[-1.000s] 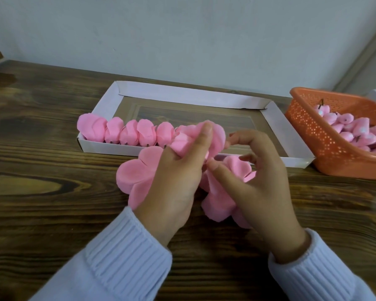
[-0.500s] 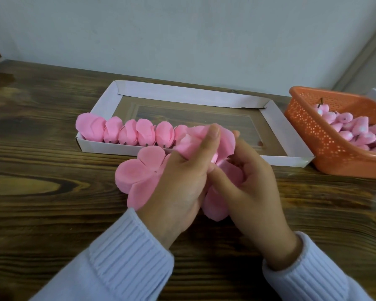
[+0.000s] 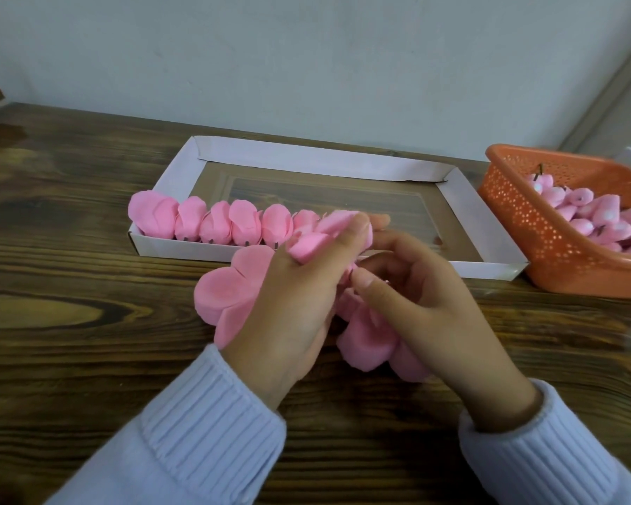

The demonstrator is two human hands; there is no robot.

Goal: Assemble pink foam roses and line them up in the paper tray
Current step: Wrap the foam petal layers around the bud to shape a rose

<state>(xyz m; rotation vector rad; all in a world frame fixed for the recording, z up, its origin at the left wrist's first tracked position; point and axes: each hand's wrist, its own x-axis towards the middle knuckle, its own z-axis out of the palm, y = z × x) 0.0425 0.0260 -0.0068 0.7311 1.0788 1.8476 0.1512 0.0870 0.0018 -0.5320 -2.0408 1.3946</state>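
1. My left grip [image 3: 292, 304] is wrapped round the half-made rose [image 3: 325, 236], thumb and fingers pressing its outer petals inward. The rose sits above the table [image 3: 70, 322], just in front of the paper tray's [image 3: 306, 154] near wall.
2. My right grip [image 3: 427, 304] is narrow, with the thumb up against the rose's underside. I cannot tell whether it truly pinches there.
3. To wrap well, I would squeeze gently so the foam does not crease. I would turn the rose rather than drag the petals, and seat each one evenly round the base.
4. One loose petal sheet [image 3: 230, 289] lies flat beside my left grip, and another [image 3: 368, 340] lies partly under my right.
5. The finished row [image 3: 241, 222] fills the tray's near-left side. The free spot is just behind the held rose.
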